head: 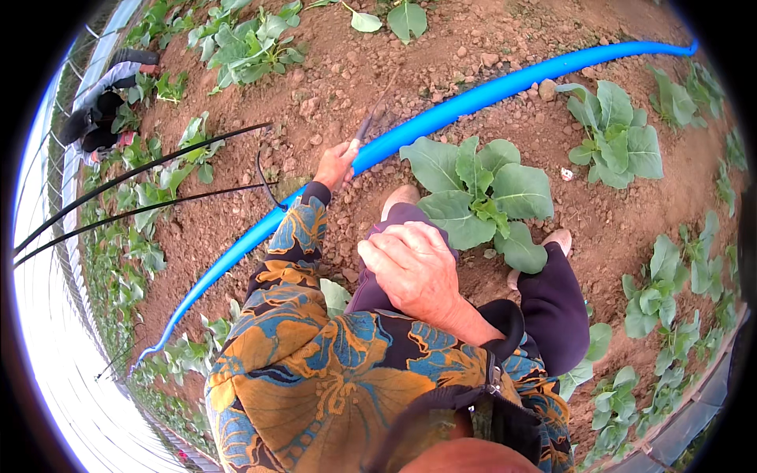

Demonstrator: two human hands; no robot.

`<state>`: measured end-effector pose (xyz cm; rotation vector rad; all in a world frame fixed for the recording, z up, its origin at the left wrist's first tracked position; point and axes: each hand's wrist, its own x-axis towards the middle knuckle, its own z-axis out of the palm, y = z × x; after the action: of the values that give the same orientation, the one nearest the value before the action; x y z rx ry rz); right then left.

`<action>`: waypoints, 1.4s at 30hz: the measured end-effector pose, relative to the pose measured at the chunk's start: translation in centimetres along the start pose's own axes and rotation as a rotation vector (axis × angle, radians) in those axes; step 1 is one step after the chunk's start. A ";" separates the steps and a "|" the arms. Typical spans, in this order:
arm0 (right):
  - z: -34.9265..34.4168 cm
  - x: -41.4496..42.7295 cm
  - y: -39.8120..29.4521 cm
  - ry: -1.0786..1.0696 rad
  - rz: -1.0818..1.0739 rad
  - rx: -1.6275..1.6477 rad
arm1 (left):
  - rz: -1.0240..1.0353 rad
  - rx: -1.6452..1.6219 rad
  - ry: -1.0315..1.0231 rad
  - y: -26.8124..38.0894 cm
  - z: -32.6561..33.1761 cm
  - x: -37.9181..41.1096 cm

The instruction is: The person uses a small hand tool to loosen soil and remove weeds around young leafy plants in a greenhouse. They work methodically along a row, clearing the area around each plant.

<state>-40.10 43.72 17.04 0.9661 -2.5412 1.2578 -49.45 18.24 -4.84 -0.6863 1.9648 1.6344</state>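
My left hand point(337, 165) is closed around the near end of a slender, tapering hand tool point(365, 125). The tool points up and away over bare soil, and its thin far end is blurred. Just below that hand runs a flat blue irrigation hose point(384, 145), crossing the ground diagonally. My right hand point(414, 272) rests over my bent knee with its fingers curled in; the palm is hidden, and nothing shows in it. A broad-leaved, cabbage-like plant point(482, 195) grows between my feet, close to the right hand.
A short black tube point(263, 177) rises from the hose at left. Two dark rods point(148, 158) slant in from the left. More leafy plants point(615, 139) stand in rows, with clods and stones point(547, 90) between. Another person point(103, 109) crouches at the upper left, near the wall.
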 end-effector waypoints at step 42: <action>3.2 0.4 -4.2 -0.029 -0.031 0.014 | -0.042 -0.458 0.373 0.3 -7.6 1.1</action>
<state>-37.41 39.25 17.93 1.0304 -2.5324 1.2637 -50.92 10.70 -4.11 -1.2749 1.7984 2.0722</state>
